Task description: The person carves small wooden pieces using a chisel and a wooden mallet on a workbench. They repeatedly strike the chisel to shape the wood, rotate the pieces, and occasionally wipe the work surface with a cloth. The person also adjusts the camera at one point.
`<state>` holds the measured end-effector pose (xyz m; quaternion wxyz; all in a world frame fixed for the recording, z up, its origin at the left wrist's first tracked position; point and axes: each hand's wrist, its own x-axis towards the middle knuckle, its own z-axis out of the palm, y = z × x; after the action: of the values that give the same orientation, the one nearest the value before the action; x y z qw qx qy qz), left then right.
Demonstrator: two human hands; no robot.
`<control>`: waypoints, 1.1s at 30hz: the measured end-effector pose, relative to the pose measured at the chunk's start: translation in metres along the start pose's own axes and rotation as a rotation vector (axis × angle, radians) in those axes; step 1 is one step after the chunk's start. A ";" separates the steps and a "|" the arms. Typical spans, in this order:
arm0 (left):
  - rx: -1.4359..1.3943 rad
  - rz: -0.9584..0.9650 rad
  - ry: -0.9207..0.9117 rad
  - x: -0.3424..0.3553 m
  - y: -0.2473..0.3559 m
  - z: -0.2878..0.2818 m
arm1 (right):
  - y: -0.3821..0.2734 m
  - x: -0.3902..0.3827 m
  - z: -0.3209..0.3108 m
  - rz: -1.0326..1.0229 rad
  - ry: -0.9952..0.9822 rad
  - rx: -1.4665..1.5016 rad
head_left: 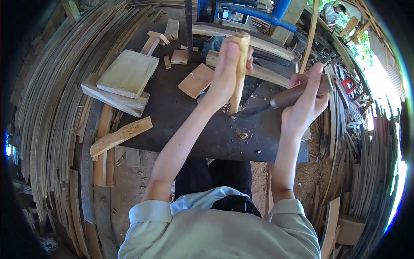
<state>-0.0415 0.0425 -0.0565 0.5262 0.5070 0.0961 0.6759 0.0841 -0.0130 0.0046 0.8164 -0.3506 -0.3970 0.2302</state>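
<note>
My left hand (225,73) grips a pale, narrow wood piece (238,93) upright over the dark work surface (198,134), its tapered lower end near the top. My right hand (305,105) is closed on a chisel-like tool with a thick brown wooden handle (286,97). Its dark steel blade (254,110) points left toward the foot of the held piece; whether they touch I cannot tell. Wood chips and crumbs (242,134) lie just below the blade.
Boards (127,73), a square wooden block (195,81) and a long offcut (120,136) lie left. Timbers (274,73) and a blue metal frame with a dark upright bar (271,18) stand beyond my hands, with a propped phone (233,15). Stacked slats line both sides.
</note>
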 end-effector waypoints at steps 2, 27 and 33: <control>0.010 -0.038 0.007 0.001 0.004 -0.004 | 0.001 0.010 -0.011 -0.033 -0.042 0.038; 0.104 -0.055 -0.076 -0.007 0.009 0.009 | -0.018 -0.005 0.005 -0.259 -0.652 0.152; 0.226 0.048 -0.035 -0.012 0.007 0.012 | -0.021 -0.019 0.023 -0.223 -0.632 0.258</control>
<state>-0.0372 0.0248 -0.0533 0.4509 0.5768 0.1504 0.6644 0.0565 -0.0297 0.0213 0.7108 -0.1106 -0.6334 0.2851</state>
